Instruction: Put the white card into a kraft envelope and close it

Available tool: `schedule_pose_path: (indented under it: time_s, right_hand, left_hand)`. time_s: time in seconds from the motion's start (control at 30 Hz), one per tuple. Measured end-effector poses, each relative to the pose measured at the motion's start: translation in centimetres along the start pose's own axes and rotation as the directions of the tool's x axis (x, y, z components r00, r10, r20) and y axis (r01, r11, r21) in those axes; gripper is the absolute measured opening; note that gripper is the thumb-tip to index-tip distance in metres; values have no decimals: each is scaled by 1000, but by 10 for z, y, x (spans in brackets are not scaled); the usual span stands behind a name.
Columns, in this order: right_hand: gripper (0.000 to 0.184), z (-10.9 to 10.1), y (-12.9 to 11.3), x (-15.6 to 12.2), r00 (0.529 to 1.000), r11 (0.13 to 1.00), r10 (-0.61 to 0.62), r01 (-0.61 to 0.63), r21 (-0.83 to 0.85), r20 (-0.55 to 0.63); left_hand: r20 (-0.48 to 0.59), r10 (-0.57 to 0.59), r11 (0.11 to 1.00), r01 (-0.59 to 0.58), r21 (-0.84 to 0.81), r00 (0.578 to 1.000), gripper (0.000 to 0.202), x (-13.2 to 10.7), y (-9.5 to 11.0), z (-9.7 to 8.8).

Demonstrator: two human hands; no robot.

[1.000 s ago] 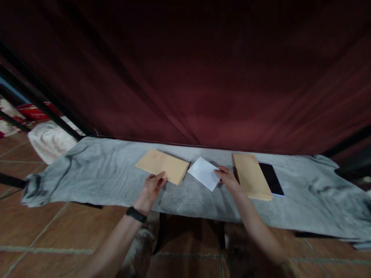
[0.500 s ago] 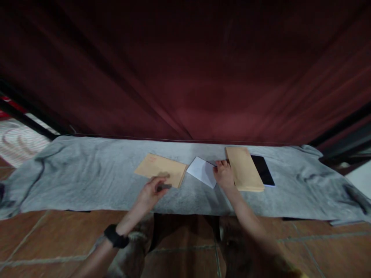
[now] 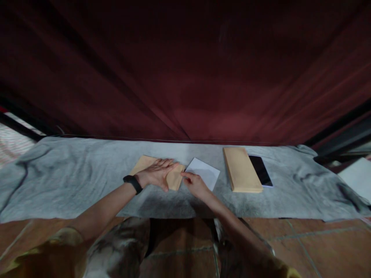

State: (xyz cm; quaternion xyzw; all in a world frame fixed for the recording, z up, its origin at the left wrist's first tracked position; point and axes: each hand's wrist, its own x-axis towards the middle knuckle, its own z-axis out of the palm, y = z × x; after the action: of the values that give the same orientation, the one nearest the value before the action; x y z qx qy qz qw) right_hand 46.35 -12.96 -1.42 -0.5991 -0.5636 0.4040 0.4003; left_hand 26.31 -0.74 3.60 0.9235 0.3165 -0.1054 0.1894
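Brown envelope (image 3: 175, 180): left fingers (image 3: 166, 165) spread flat atop; right fingers (image 3: 187, 175) curled at edge, hold and any lettering unclear.

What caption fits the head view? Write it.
Left hand spread over a tan envelope, right hand at its edge.

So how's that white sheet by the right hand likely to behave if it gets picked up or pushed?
The white sheet looks thin, so it's probably light. It lies flat with straight edges, so it may hold its shape somewhat, though it could bend. The gray cloth beneath shows wrinkles, so pushing might ruck it.
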Motion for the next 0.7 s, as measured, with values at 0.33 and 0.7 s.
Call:
schedule_pose_path:
  time_s: [0.33,0.7]
  right_hand:
    - [8,11,-9,0,934,836,352,-342,428,59]
    - [10,8,-19,-4,894,726,422,-432,535,149]
  left_hand:
    - [-42,-168,986,168,-6,985,121,-39,31,16]
    - [-178,-115,991,101,-88,977,123,-44,20,40]
